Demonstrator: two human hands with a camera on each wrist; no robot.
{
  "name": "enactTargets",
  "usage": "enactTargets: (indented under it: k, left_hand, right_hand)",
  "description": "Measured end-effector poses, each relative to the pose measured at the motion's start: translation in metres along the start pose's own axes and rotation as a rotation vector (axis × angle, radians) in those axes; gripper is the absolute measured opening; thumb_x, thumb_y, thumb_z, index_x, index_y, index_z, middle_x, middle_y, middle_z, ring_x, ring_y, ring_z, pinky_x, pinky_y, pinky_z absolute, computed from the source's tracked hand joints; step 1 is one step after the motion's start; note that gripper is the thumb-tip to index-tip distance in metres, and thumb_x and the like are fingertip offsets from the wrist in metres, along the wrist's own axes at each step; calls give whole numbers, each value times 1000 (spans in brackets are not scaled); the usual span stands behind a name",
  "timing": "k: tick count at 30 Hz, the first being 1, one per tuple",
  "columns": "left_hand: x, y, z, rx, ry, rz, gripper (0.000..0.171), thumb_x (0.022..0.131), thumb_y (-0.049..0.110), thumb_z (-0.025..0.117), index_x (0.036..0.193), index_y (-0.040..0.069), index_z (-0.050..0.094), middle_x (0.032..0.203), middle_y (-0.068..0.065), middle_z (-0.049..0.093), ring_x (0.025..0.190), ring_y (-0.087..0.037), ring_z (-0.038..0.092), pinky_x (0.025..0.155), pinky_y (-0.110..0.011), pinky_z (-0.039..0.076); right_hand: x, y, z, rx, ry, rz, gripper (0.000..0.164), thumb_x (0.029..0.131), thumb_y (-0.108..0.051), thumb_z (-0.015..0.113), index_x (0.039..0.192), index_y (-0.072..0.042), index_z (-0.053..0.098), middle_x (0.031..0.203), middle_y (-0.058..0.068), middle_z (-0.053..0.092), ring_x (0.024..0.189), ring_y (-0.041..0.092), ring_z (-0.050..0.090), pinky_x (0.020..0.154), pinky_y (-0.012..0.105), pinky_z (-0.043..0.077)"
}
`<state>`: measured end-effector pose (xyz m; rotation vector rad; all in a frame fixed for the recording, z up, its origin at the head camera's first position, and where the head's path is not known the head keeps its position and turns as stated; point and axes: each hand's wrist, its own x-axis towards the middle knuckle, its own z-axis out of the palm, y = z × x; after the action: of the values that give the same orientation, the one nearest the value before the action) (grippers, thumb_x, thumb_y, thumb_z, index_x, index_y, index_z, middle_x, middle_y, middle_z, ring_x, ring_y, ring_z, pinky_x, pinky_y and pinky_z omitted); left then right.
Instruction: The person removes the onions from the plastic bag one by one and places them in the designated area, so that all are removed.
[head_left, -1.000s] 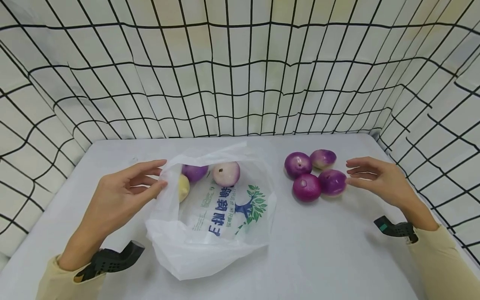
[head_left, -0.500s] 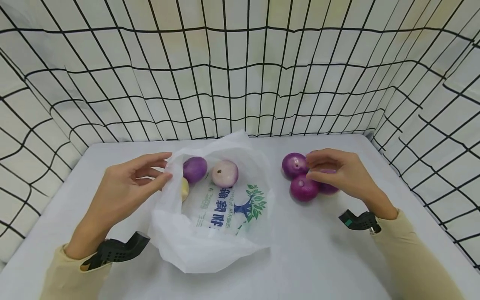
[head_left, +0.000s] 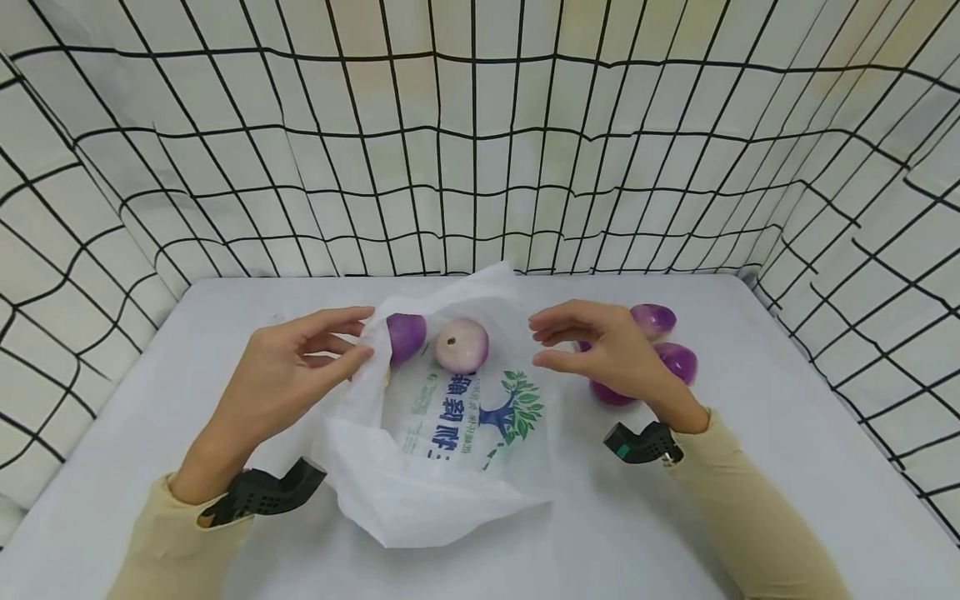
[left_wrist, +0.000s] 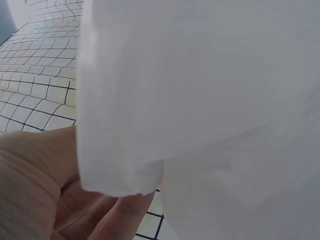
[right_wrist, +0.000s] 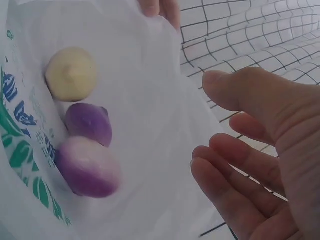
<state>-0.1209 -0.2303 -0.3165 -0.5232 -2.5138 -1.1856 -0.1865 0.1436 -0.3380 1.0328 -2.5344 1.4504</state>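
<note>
A white plastic bag (head_left: 442, 508), printed with a green-leaved tree and blue characters, lies with its mouth spread. My left hand (head_left: 292, 375) pinches the left edge of its mouth between thumb and fingers. In the bag are a pale purple-white onion (head_left: 462, 346) and a purple onion (head_left: 406, 337); a yellowish onion (right_wrist: 72, 75) also shows in the right wrist view. My right hand (head_left: 611, 350) hovers at the bag's right rim, fingers loosely bent and holding nothing. Whether its fingertips touch the plastic, I cannot tell.
Several purple onions, among them one onion (head_left: 678, 362) and a farther onion (head_left: 654, 319), lie on the white table (head_left: 750, 467) right of the bag. My right hand partly hides the others. A black wire grid (head_left: 480, 133) encloses the back and sides.
My right hand has passed leftward over the purple onions, from their right side to the bag's right rim, without taking any. My left hand keeps its pinch on the bag's edge.
</note>
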Motion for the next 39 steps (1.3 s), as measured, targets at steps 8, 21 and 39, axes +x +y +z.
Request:
enactTargets:
  k: [8, 21, 39]
  left_hand:
    - [2, 3, 3, -18, -4, 3, 43, 91, 10, 79, 134, 12, 70, 113, -15, 77, 86, 14, 67, 80, -4, 56]
    - [-2, 0, 4, -5, 7, 9, 46, 91, 9, 80, 135, 12, 69, 112, -16, 77, 87, 14, 67, 80, -2, 54]
    - [1, 2, 8, 7, 5, 2, 44, 91, 10, 80, 134, 14, 70, 114, -15, 77, 87, 13, 68, 80, -2, 55]
  right_hand:
    - [21, 4, 35, 19, -90, 4, 49, 84, -12, 86, 130, -5, 70, 125, 13, 73, 116, 27, 72, 103, 30, 59]
    - [52, 9, 75, -90, -128, -5, 53, 86, -22, 86, 135, -12, 68, 143, 4, 65, 129, 22, 63, 113, 37, 53]
    - [62, 28, 86, -200, -65, 88, 64, 83, -30, 88, 142, -22, 64, 148, -1, 63, 142, 22, 56, 118, 41, 49]
